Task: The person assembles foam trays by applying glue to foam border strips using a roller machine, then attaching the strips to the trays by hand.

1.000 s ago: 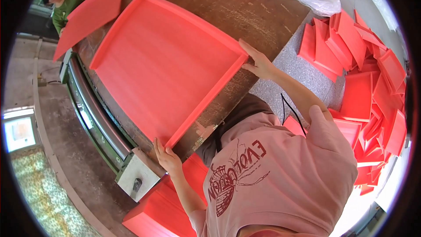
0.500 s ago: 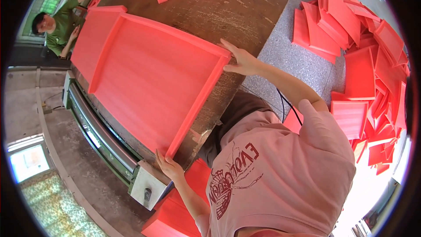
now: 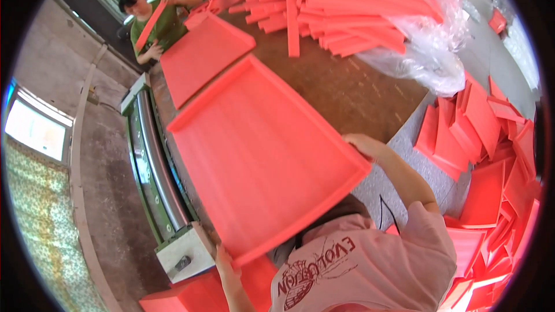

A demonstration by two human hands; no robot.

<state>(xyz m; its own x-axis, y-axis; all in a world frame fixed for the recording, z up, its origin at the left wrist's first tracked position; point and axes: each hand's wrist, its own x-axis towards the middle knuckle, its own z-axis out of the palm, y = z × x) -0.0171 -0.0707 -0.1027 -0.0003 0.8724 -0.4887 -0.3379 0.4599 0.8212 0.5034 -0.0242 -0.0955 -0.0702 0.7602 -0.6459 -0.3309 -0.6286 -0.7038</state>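
Note:
A large coral-red foam panel [image 3: 260, 162] with raised strips along three sides is held tilted over the near part of the table. My right hand [image 3: 369, 148] grips its right side near the near corner. At the near-left corner, my left hand [image 3: 225, 263] holds the edge, its fingers partly hidden. Beyond it, a second red foam panel [image 3: 205, 55] lies on the brown table [image 3: 370, 89]. A co-worker in green [image 3: 163, 26] stands past that panel, one hand raised with a red foam strip [image 3: 151, 25], the other by the panel's edge.
Red foam strips [image 3: 358, 6] are heaped at the table's far side beside crumpled clear plastic [image 3: 433, 58]. A roller machine [image 3: 153, 156] runs along the left. Finished-looking rimmed panels [image 3: 485, 196] pile up on the right floor. Red foam [image 3: 191, 297] sits below my left arm.
I have drawn the rimmed panel toward me and lifted it off the table, apart from the second panel. The co-worker has raised a foam strip. My view has shifted, showing more of the strip heap.

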